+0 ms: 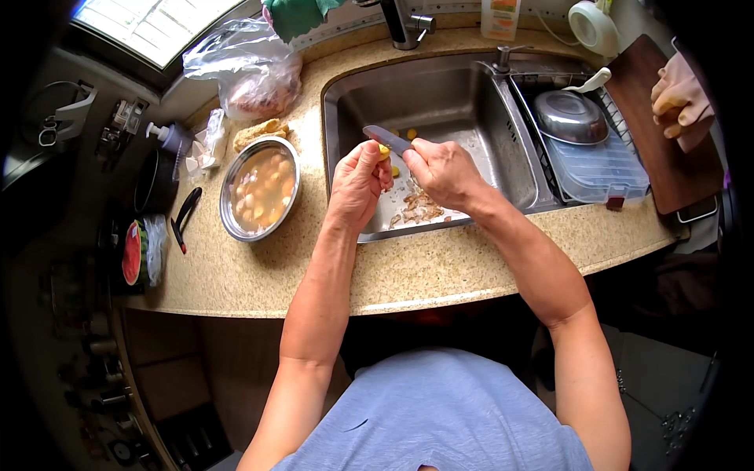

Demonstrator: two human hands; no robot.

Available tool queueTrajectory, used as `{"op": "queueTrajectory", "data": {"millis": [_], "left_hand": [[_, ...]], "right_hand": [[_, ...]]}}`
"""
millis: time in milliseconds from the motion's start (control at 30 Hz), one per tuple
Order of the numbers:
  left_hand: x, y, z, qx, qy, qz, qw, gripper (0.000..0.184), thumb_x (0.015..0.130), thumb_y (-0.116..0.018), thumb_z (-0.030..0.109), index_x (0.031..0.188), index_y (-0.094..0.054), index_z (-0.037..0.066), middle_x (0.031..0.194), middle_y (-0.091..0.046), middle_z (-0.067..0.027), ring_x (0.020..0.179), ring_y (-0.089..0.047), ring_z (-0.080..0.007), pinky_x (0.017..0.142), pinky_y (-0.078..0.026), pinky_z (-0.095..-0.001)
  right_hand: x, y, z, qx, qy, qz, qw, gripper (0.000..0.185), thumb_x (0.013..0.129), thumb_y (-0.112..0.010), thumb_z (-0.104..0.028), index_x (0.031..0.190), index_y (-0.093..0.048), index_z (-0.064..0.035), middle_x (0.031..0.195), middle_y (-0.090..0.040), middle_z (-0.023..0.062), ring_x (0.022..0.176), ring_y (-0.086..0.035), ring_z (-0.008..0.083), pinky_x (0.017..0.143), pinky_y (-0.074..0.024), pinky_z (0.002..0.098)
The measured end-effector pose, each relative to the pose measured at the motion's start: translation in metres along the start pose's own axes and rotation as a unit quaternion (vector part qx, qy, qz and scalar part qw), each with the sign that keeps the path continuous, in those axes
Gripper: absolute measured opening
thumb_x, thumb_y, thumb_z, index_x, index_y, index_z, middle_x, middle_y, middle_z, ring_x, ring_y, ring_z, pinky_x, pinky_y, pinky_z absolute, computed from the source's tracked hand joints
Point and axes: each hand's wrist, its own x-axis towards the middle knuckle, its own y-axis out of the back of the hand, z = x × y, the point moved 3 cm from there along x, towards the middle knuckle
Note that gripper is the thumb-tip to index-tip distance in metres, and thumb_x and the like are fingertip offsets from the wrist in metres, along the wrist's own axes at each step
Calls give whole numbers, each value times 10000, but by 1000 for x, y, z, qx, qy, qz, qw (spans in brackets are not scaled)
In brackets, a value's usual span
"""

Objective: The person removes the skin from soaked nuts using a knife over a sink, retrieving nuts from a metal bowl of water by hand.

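Observation:
Over the near left part of the metal sink (424, 90), my left hand (359, 184) is closed on a small yellow piece of food (384, 152), its kind unclear. My right hand (446, 171) grips a knife (386, 139), whose dark blade points left and lies at the yellow piece. The knife's handle is mostly hidden by my fingers. Below my hands, brown peelings (418, 209) and several yellow bits are on the sink floor. Left of the sink, a metal bowl (226, 216) holds cloudy water with several pale and yellowish pieces.
Behind the bowl lie a plastic bag (263, 82) and a yellowish cloth-like lump (261, 132). A black-handled peeler-like tool (186, 216) and cut watermelon (133, 253) are at left. The faucet (400, 23) stands behind; a dish rack with a metal lid (571, 116) is right.

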Motion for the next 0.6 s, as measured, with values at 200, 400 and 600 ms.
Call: {"op": "queueTrajectory", "data": {"millis": [200,400,600], "left_hand": [[1,-2,-1,20,1,4,1000,291,1012,-589,350,1048,-631,65,789,-564,-9,666,-516,-104,609,-437,-272],[-1,-2,1,62,-7,8,998,255,1008,-613,304,1089,-629,62,795,-576,1,676,-539,-93,616,-451,-258],[-4,-6,4,202,-69,50,976,253,924,-739,167,1119,-658,28,905,-680,-16,742,-606,-86,688,-514,-247]], "right_hand": [[3,5,0,41,26,28,998,222,907,-507,-214,817,-611,-40,801,-672,172,771,-668,386,672,-536,484],[2,1,11,67,-68,31,995,285,962,-479,-241,807,-611,-42,728,-666,196,711,-664,393,663,-532,485],[0,3,3,-71,-23,22,997,304,967,-478,-241,794,-614,-32,747,-675,190,722,-670,388,638,-526,483]]}}
